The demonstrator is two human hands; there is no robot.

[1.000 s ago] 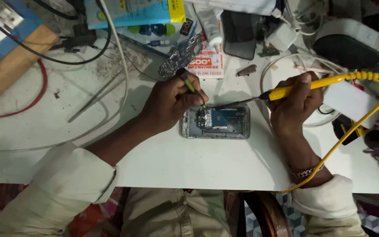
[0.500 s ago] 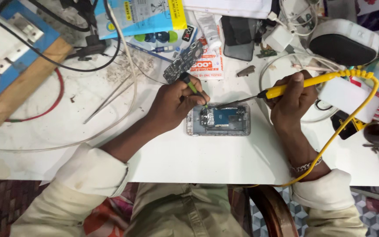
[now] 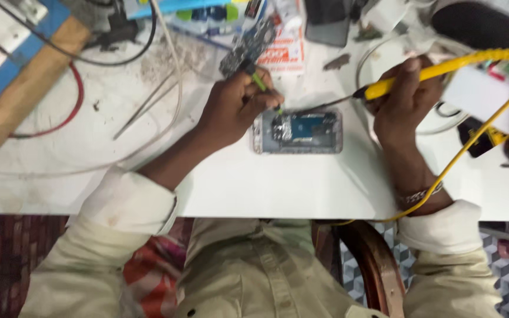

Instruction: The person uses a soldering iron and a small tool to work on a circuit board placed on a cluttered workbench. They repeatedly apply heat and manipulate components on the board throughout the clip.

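Head view only: left hand [image 3: 231,109] pinches a thin green-handled tool [image 3: 261,85], its tip down on the left end of the opened phone [image 3: 297,131] lying flat on the white worktop [image 3: 254,182]. Right hand [image 3: 405,97] is closed round the yellow soldering iron [image 3: 419,75], whose dark tip reaches toward the phone's upper edge (contact is too blurred to tell). Compared with half a second ago, both hands hold the same grips and places, so work on the board appears steady. A pair of tweezers [image 3: 145,106] lies well apart to the left.

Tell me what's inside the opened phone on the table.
Inside the opened phone a blue board and dark metal parts show. Its left end is partly covered by the left hand and green tool.
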